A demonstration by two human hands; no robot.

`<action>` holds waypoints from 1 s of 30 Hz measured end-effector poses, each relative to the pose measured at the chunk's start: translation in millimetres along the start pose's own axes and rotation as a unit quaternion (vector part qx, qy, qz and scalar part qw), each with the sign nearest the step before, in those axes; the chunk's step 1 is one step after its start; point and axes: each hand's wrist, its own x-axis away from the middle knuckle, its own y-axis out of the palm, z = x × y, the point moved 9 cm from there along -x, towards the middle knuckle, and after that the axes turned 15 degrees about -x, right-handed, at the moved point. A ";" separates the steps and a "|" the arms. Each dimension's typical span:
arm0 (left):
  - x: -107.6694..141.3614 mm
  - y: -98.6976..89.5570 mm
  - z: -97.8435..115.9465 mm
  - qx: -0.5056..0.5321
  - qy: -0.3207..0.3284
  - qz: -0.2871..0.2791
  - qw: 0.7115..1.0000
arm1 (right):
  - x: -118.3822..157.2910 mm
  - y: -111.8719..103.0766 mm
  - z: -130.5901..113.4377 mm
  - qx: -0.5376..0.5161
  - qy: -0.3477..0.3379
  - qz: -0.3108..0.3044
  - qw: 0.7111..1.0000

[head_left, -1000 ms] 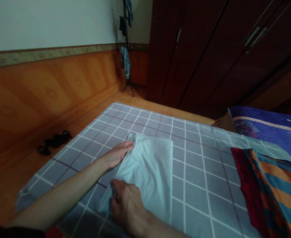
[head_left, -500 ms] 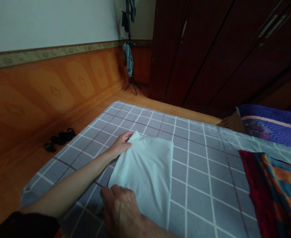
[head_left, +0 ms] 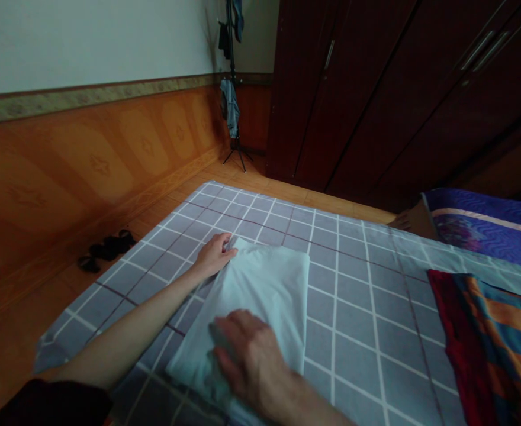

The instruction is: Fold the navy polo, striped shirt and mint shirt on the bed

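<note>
A folded pale mint cloth [head_left: 273, 278] lies on a bed with a grey checked sheet [head_left: 358, 284]. My left hand [head_left: 215, 255] is at the cloth's far left corner, its thumb and fingers closed on the edge. Over the near part of the cloth is my right hand [head_left: 249, 355], blurred, with its fingers somewhat spread and no cloth visibly gripped. Whether its fingertips touch the fabric is hard to tell.
At the right of the bed lie red, orange and blue striped clothes [head_left: 500, 331]. Beyond are a purple blanket [head_left: 486, 219], dark wardrobes [head_left: 353, 89] and a coat stand [head_left: 232, 65]. Black sandals [head_left: 109, 245] rest on the floor at left.
My right hand has moved right and slightly up over the cloth. The cloth's near left part now spreads farther left and toward me. My left hand has shifted slightly left.
</note>
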 end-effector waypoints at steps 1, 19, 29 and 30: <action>-2.2 -0.3 2.0 -0.016 0.000 0.001 1.000 | -0.2 -29.1 17.7 0.020 0.039 0.070 0.997; -11.2 11.6 46.0 0.060 0.051 -0.077 0.994 | 27.8 -157.1 162.7 -0.013 0.326 0.308 0.894; -81.5 47.3 159.0 0.053 0.104 -0.044 0.992 | 87.0 -274.3 190.3 0.003 0.333 0.428 0.840; -87.0 50.4 165.5 0.037 0.105 -0.042 0.993 | 94.0 -279.5 186.6 0.023 0.336 0.437 0.834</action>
